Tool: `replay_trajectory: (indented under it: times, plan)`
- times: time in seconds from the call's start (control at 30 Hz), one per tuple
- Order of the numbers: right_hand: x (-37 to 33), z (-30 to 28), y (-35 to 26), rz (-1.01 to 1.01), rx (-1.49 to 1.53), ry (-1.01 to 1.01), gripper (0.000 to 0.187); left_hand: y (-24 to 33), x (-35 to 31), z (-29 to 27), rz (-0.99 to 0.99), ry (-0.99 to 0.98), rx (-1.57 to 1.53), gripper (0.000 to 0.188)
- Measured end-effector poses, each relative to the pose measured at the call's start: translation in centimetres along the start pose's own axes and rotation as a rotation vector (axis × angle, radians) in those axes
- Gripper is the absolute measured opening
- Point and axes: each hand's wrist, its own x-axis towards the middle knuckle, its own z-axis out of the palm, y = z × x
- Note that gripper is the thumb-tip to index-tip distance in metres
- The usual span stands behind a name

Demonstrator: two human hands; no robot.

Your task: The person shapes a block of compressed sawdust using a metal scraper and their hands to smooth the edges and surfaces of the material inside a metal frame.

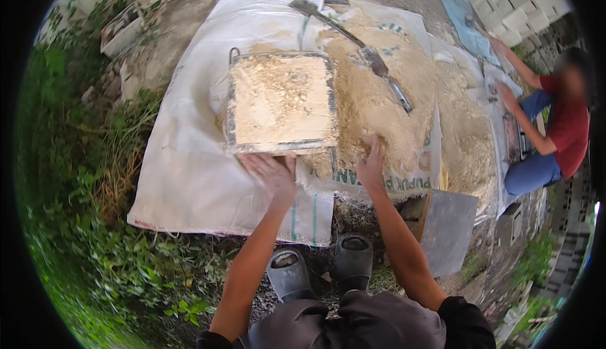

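A square, dark-framed sieve or tray (333, 90) sits on a white woven sack (183, 134), heaped with pale powder and coarser crumbs. My left hand (275, 174) is at its near edge, fingers stretched out and thumb apart, possibly touching the frame from below. To the right, my right hand (370, 164) reaches into the near side of a spread of tan powder (404, 106). Its fingers look extended and nothing shows in them; the fingertips partly merge with the powder. Whether the frame's bottom is mesh is hidden under the powder.
A long-handled tool (379, 65) lies across the powder beyond my right hand. At right, a person in a red shirt (571, 134) crouches beside another powder-covered sack (467, 134). A grey board (448, 232) leans near my right forearm. Green plants (113, 248) border the left.
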Motion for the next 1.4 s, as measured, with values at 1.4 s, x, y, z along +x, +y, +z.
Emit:
replay_trajectory:
  times: [1.4]
  plan:
    - [16.9,-0.2,0.7,-0.07,-0.177,0.542,0.037,5.4,-5.3,1.8,0.472,-0.285,-0.308,0.071]
